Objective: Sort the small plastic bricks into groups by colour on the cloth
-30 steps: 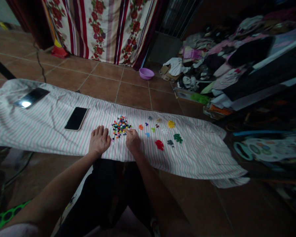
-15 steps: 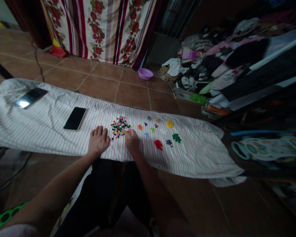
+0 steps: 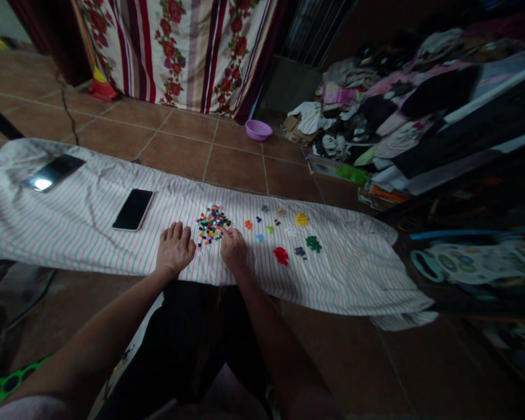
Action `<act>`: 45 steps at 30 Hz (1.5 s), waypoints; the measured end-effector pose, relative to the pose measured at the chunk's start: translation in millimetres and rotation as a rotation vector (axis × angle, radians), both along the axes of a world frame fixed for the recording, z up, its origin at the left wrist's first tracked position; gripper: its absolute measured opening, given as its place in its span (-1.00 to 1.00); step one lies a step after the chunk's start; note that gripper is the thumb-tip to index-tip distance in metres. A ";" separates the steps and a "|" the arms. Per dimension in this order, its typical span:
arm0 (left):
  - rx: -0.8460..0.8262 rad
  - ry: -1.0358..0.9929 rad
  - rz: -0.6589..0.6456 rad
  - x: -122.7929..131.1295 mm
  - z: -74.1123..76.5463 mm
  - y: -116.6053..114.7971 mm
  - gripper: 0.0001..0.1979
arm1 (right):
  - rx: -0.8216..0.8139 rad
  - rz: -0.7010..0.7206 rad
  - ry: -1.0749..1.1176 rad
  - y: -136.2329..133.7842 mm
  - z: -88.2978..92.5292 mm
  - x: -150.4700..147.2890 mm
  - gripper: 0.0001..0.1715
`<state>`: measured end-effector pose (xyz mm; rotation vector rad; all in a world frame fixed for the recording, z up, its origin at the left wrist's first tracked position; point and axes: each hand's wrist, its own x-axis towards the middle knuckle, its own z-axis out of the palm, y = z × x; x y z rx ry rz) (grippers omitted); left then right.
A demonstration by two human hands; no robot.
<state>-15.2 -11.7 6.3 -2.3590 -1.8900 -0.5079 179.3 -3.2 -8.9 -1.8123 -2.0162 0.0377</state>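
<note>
Tiled room, cloth-covered bench: small pieces, one mixed heap, twelve colour groups

Setting: brown tiled floor (image 3: 166, 149); flowered and striped fabric curtain (image 3: 188, 58); purple round bowl (image 3: 259, 130) on the tiles. Long bench under a white cloth with pink and grey stripes (image 3: 341, 280).

Item 1: multicoloured heap of small, plastic-looking pieces (image 3: 213, 224), loosely spread on the cloth between the two hands.

Item 2: single-colour groups to the right of the heap, apart from one another. The larger are yellow (image 3: 301, 219), red (image 3: 281, 256) and dark green (image 3: 314, 244); the smaller include orange (image 3: 248, 224), light blue (image 3: 260, 238) and white (image 3: 291, 232).

Item 3: black-screened flat phone (image 3: 133, 210), left of the heap.

Left hand (image 3: 175, 249): palm down on the cloth, fingers extended, grasping nothing visible.

Right hand (image 3: 234, 245): curled, thumb and forefinger at the heap's right edge; whether a piece is pinched there, cannot tell.

Change: the right fingertips sit slightly farther back toward that edge than half a second ago. Heap and groups look alike in both views, so the picking appears to be mid-step, with no visible gain in any group.
</note>
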 end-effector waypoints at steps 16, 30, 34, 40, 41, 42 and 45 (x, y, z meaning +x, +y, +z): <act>0.030 0.017 -0.001 -0.9 -2.9 1.0 -0.60 | 0.006 -0.005 -0.029 6.4 3.6 -3.8 -0.56; 0.036 -0.020 -0.013 -1.3 -3.4 0.4 -0.60 | 0.042 0.077 0.210 17.9 -2.2 1.6 -0.65; 0.021 -0.031 -0.008 -1.2 -3.1 0.5 -0.59 | -0.004 0.080 0.195 18.8 1.1 0.6 -0.67; 0.032 -0.048 -0.012 -1.5 -5.4 1.1 -0.60 | -0.040 0.151 0.151 23.4 3.4 -3.2 -0.72; 0.033 -0.051 -0.013 -1.4 -5.2 1.1 -0.60 | -0.041 0.150 0.141 24.4 3.5 -4.5 -0.73; 0.033 -0.051 -0.013 -1.3 -4.8 0.9 -0.60 | -0.040 0.141 0.131 25.3 3.4 -5.8 -0.73; 0.033 -0.036 -0.007 -1.0 -3.5 0.6 -0.60 | -0.035 0.101 0.101 27.7 2.6 -9.6 -0.74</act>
